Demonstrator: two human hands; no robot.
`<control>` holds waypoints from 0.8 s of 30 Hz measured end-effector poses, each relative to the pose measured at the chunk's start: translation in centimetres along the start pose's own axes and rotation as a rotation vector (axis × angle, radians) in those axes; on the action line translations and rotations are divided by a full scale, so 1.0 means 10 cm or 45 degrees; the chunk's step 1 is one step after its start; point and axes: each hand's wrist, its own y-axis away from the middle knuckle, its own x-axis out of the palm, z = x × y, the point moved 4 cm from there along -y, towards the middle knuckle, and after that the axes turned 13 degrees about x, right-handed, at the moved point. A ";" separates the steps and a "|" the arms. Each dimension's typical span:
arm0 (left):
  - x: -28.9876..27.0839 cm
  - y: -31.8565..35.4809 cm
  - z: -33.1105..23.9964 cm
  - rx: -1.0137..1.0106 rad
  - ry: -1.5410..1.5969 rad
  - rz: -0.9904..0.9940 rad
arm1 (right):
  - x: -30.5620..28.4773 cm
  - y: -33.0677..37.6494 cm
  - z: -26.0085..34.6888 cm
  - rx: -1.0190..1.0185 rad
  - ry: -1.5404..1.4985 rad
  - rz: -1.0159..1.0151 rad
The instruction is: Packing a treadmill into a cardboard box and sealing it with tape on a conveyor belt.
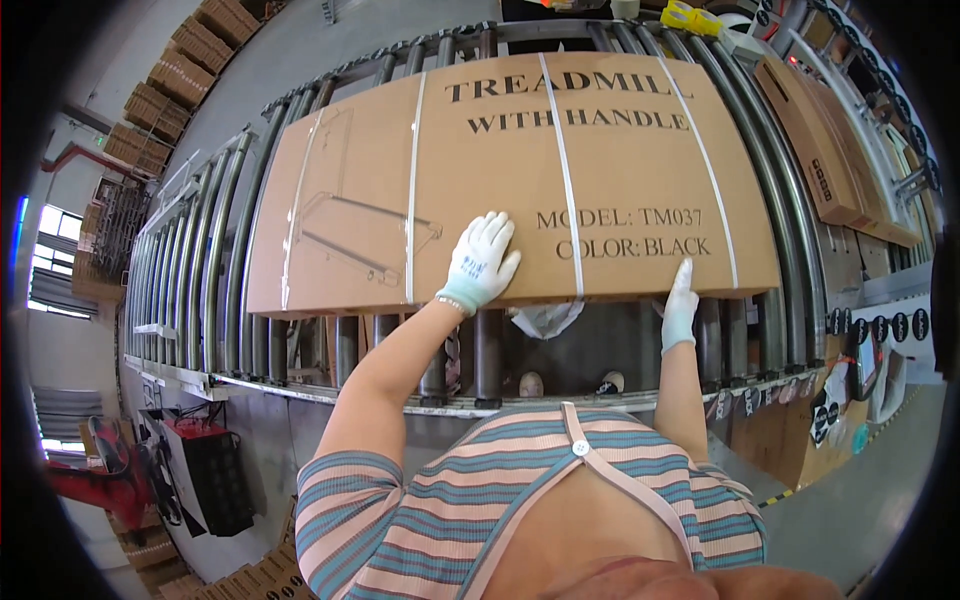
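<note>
On the roller conveyor [215, 250], a long flat cardboard carton [520, 180] lies broadside across the steel rollers, bound crosswise by three white plastic straps [565, 170] and printed with dark lettering and a line drawing of its contents. The person stands at its near long edge. Their left hand [480, 262], in a white knit glove, is spread flat on the top face just inside that edge, fingers splayed and gripping nothing. Their right hand [680, 305], also gloved, is at the same edge further to the right, with its fingers pointing up against the side of the carton; whether it is pressing or curling under the rim I cannot tell from here.

Judging by its span and the strapping, this carton looks heavy and stiff, something that would roll along the conveyor far more readily than it would lift. The board faces are smooth and offer no handles, so the sound places to take hold seem to be the long near edge, where both hands already are, or the corners. The straps look thin and would likely bite into fingers.

Beyond it, to the right, narrower brown cartons [830, 150] lie along a second conveyor line, and stacked boxes [165, 85] stand far off on the left.
</note>
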 end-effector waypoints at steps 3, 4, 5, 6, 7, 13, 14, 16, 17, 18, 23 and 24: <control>0.10 0.01 0.05 -0.004 0.000 -0.059 | 0.05 0.13 0.06 0.059 -0.058 0.011; 0.12 0.01 0.06 -0.007 0.013 -0.081 | 0.04 0.08 0.03 0.074 -0.053 0.000; 0.13 0.02 0.06 -0.003 0.036 -0.152 | 0.04 -0.01 0.00 0.054 -0.049 0.023; 0.16 0.03 0.07 -0.008 0.049 -0.138 | 0.04 -0.07 -0.03 0.033 -0.043 0.047; 0.17 0.03 0.09 -0.020 0.060 -0.169 | 0.05 -0.05 -0.03 0.092 -0.070 0.009; 0.28 0.04 0.04 -0.151 0.028 -0.238 | 0.04 0.03 0.03 0.023 -0.167 0.008; 0.32 0.06 0.00 -0.155 0.034 -0.228 | 0.05 0.05 0.03 0.029 -0.177 0.004; 0.34 0.03 -0.07 -0.212 0.088 -0.177 | 0.05 0.04 0.03 0.010 -0.203 -0.021; 0.34 0.03 -0.15 -0.217 0.092 -0.167 | 0.01 -0.05 0.00 -0.060 -0.095 -0.108; 0.31 0.00 -0.29 -0.155 0.077 -0.158 | -0.02 -0.10 -0.01 -0.130 0.011 -0.196; 0.37 -0.14 -0.79 -0.105 -0.046 0.001 | 0.00 -0.06 0.02 -0.141 0.001 -0.158; 0.41 -0.16 -0.79 -0.092 -0.110 0.081 | 0.01 -0.07 0.02 -0.130 0.004 -0.171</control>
